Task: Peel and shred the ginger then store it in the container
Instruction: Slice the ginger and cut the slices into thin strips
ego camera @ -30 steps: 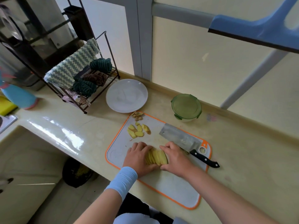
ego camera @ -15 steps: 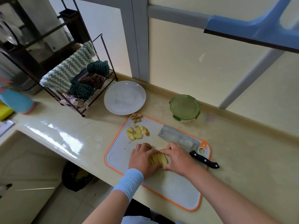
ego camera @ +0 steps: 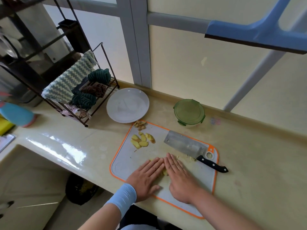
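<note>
My left hand (ego camera: 145, 175) and my right hand (ego camera: 180, 177) lie flat side by side on the white cutting board with an orange rim (ego camera: 126, 161), fingers straight, pressing down on a stack of ginger slices (ego camera: 164, 172) that shows only as a yellow sliver between them. More ginger slices (ego camera: 142, 139) lie loose at the board's far left. Brown peelings (ego camera: 140, 125) sit at its far corner. A cleaver (ego camera: 186, 146) with a black handle lies on the board beyond my right hand. The green-lidded round container (ego camera: 189, 112) stands closed behind the board.
A white plate (ego camera: 127, 105) sits behind the board's left corner. A black wire rack with cloths (ego camera: 78, 90) stands farther left, with a blue bottle (ego camera: 16, 114) lying beside it. A sink basin (ego camera: 33, 171) opens at the left. The wall runs close behind.
Both hands have gone from cupping the fanned ginger slices with curled fingers to lying flat with straight fingers on top of them. The slices are now almost fully covered.
</note>
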Available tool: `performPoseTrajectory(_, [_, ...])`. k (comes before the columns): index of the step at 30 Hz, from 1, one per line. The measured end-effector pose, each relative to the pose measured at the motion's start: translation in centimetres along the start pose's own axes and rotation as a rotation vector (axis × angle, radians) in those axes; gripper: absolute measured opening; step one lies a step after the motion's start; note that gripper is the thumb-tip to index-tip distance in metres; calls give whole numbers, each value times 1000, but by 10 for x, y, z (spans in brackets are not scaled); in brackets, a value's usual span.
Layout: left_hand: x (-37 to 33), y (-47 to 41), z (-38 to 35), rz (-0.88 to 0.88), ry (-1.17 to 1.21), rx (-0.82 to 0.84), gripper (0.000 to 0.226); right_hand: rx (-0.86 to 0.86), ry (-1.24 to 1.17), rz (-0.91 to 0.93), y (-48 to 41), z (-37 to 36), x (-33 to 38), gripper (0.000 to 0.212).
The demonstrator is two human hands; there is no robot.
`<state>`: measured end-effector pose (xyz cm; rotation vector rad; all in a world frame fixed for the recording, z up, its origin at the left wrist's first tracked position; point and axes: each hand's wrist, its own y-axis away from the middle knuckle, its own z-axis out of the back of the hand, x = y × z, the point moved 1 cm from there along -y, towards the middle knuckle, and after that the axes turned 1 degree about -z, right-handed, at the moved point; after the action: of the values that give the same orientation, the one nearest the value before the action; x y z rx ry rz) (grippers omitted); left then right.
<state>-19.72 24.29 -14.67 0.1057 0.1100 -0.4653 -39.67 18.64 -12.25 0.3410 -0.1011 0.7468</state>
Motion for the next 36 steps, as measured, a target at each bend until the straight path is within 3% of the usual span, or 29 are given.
performPoseTrajectory(12, [13,-1,1,14,114,19,68,-41,34,-100,4,-13,12,86])
performPoseTrajectory(15, [17,2,4,17,191,-24,68,-89,19,-54,3,-8,19,87])
performPoseTrajectory(18, [31,14,9,126,311,-97,71,-95,24,9,-2,-7,28,85])
performPoseTrajectory(22, [38,31,-2,-11,155,-26,72,-62,36,-15,-6,-15,30,84])
performPoseTrajectory(27, [43,30,-9,-27,147,-26,69,-101,42,-27,-9,-13,40,86])
performPoseTrajectory(36, [41,24,-6,125,395,-120,73,-106,47,-59,-22,-13,43,73])
